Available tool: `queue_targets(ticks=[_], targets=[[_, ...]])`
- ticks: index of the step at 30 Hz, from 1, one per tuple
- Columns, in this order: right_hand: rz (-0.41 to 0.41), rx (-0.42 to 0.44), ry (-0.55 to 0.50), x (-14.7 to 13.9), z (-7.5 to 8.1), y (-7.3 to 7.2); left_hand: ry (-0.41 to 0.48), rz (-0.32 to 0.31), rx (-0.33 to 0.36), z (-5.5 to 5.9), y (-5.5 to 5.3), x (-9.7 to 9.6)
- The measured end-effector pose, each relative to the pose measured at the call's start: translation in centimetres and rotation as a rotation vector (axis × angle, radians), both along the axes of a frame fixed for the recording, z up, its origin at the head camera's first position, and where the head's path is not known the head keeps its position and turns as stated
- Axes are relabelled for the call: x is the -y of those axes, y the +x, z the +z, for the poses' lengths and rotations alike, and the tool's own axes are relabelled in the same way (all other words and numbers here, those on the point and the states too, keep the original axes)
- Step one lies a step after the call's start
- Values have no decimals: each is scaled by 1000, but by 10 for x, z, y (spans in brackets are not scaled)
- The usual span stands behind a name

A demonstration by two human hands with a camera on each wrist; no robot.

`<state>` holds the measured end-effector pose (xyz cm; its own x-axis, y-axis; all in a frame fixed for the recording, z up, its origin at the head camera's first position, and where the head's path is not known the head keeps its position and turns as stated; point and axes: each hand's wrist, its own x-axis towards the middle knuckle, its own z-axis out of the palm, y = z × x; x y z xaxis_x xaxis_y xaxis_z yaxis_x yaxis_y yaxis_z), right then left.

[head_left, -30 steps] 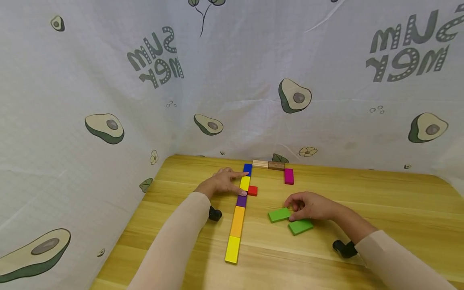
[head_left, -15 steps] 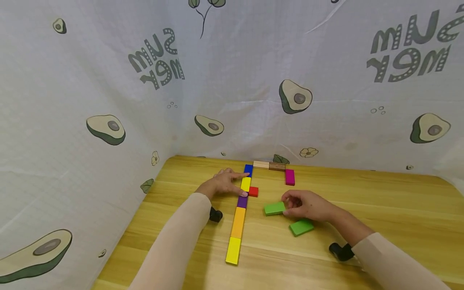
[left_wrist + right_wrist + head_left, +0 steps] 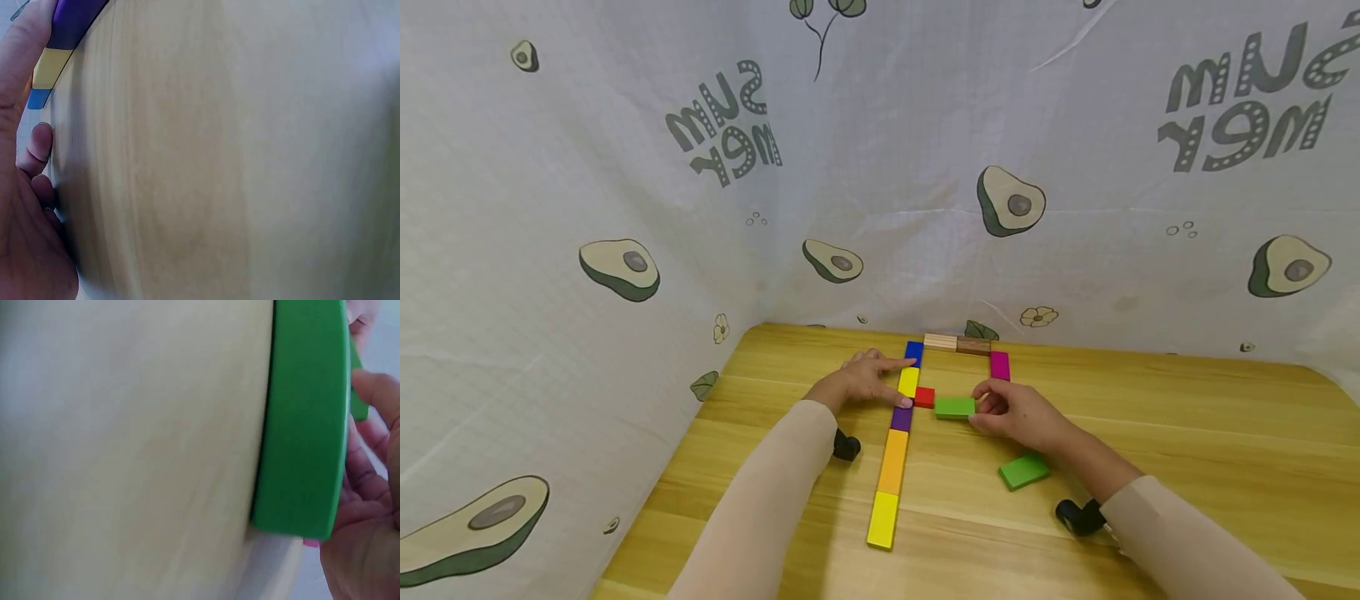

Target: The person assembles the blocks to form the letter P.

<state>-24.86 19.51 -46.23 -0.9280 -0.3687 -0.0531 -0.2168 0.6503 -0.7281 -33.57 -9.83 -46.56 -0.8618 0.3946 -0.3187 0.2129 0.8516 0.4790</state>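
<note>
Right hand: your fingers pinch the green block, now moved toward the table's far edge, beside the red block.
Left hand: your spread fingers still press the block column.
Second green block: unchanged.

text: "SUMMER", mirrored | on: white avocado-print cloth | count: two, left and right
</note>
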Motion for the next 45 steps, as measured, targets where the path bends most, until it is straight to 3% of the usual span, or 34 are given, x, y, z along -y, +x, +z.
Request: queue_targets(ticks=[6,17,32,37,45], targets=[[-45,-54,48,5,-2,-5,3,-5,-1,2,0,0],[-62,-31,102,8,-2,-12,2,-5,-7,1,-3,0],[-60,-30,106,11,-2,-10,2,-6,-4,1,-2,1],[-70,7,83,10,0,-5,1,-1,0,-1,-1,0],[-84,30,58,2,6,15,-2,-8,-1,-1,-2,1]])
